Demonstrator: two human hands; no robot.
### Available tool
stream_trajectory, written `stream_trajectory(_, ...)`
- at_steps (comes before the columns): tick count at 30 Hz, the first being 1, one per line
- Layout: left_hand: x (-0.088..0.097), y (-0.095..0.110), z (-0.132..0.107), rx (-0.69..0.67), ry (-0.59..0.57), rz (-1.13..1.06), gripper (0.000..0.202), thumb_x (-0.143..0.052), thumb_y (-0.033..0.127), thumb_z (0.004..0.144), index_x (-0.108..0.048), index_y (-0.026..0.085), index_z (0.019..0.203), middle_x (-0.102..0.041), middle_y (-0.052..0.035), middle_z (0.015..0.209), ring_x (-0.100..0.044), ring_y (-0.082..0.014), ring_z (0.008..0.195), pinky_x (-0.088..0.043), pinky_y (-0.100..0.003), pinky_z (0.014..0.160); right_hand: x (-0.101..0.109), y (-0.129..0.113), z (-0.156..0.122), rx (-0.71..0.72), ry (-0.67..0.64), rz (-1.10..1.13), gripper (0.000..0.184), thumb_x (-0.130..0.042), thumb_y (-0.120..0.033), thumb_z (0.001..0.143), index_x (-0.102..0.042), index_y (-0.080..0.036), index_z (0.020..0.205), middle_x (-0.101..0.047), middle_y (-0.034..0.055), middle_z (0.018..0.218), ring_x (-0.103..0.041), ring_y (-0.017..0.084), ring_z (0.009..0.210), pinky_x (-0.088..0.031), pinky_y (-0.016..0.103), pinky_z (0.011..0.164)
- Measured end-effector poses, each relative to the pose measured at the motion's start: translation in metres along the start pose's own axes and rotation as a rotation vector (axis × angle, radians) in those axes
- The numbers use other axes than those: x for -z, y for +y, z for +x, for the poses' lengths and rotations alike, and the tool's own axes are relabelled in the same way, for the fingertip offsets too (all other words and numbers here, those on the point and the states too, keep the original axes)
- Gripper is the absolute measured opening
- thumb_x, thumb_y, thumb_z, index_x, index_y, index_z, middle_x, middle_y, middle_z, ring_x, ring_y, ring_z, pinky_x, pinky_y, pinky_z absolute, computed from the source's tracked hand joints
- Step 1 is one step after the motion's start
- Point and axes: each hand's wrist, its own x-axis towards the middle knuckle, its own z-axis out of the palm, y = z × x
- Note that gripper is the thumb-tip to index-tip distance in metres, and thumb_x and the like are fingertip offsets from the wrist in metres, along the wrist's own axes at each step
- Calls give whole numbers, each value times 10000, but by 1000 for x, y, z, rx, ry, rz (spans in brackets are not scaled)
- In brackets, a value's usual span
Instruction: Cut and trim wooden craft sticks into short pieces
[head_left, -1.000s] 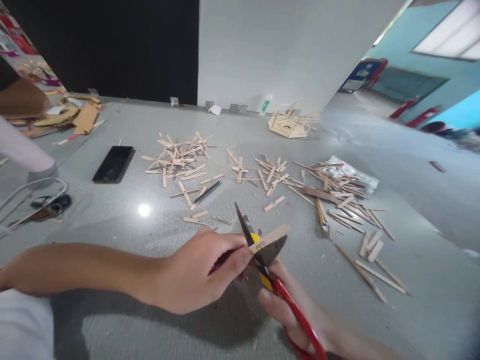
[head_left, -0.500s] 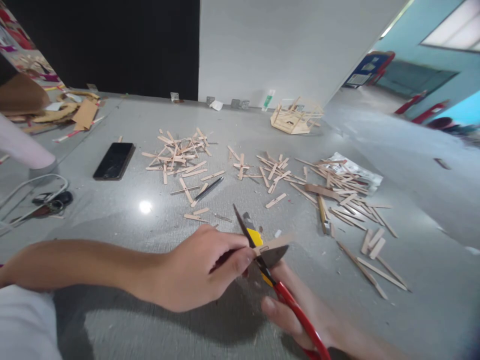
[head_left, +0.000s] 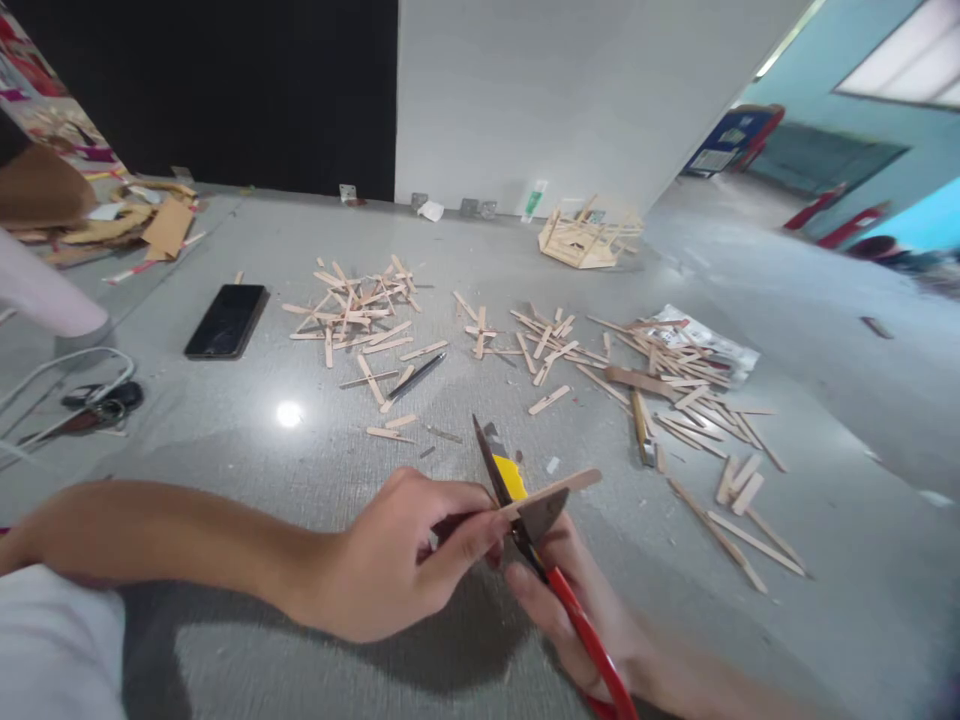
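My left hand [head_left: 420, 560] pinches one end of a wooden craft stick [head_left: 581, 480] between thumb and fingers. The stick lies across the spread blades of red-handled scissors [head_left: 551, 510], close to their pivot, with its rounded end sticking out to the right. Wrapped round the scissors' handles is my right hand [head_left: 577, 610], partly hidden below them. Under the blades a yellow utility knife [head_left: 508, 478] rests on the table, its lower part covered. Beyond my hands lie a dark pen [head_left: 418, 374] and a pile of short stick pieces [head_left: 360, 310].
A phone [head_left: 227, 320] lies at left, near keys and a white cable [head_left: 64, 355]. Stick piles [head_left: 544, 340] and longer sticks [head_left: 697, 410] spread to the right over a plastic wrapper [head_left: 712, 345]. A small wooden stick frame [head_left: 589, 240] stands at the back. Someone's arm [head_left: 45, 285] shows far left.
The craft stick now extends rightward past the blades in clear view, its pencil mark no longer visible. Both hands have shifted slightly, the right one a little leftward with the scissors.
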Motion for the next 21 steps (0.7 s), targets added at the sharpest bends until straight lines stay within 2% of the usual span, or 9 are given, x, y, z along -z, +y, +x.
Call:
stream_trajectory(2, -6, -4, -3, 35, 17, -48, 430, -447, 389, 1102, -539, 178, 739, -529, 40, 575, -482, -74, 492, -340, -169, 484, -4, -4, 2, 53, 10, -1, 350, -576, -547, 1015, -694, -229, 930, -624, 53, 797, -580, 216, 740, -556, 332, 682)
stream_trajectory(5, -12, -7, -6, 75, 33, -55, 429, -479, 400, 1089, -537, 177, 727, -569, 26, 595, -526, -80, 521, -379, -172, 525, -7, -8, 4, 23, -34, 47, 382, -545, -530, 1051, -744, -213, 977, -666, 56, 771, -628, 208, 710, -566, 317, 649)
stream_trajectory(9, -14, -9, -5, 82, 21, -38, 449, -480, 401, 1083, -526, 176, 698, -541, 34, 586, -495, -76, 519, -370, -177, 532, -6, -10, 4, -19, -109, 106, 440, -530, -579, 1053, -775, -215, 1016, -689, 59, 760, -654, 205, 680, -565, 322, 631)
stream_trajectory(13, -12, -10, -4, 62, 12, -34, 473, -479, 412, 1082, -521, 175, 675, -515, 36, 582, -463, -75, 514, -353, -182, 520, -6, -10, 3, -33, -77, 75, 463, -517, -601, 1051, -788, -226, 1060, -706, 74, 783, -662, 230, 722, -585, 355, 697)
stream_trajectory(18, -9, -5, -3, 84, -42, -76, 459, -489, 367, 1074, -519, 177, 657, -500, 45, 545, -447, -70, 487, -349, -177, 500, -7, -8, 5, -36, -115, 56, 466, -504, -602, 1050, -781, -235, 975, -684, 65, 755, -645, 231, 715, -579, 361, 704)
stream_trajectory(21, -4, -1, 1, 112, -61, -78, 423, -559, 370, 1040, -559, 171, 668, -501, 47, 536, -435, -74, 494, -317, -189, 488, -1, -13, 5, -136, -86, 68, 504, -500, -668, 1022, -728, -247, 863, -638, 48, 723, -617, 228, 717, -571, 350, 679)
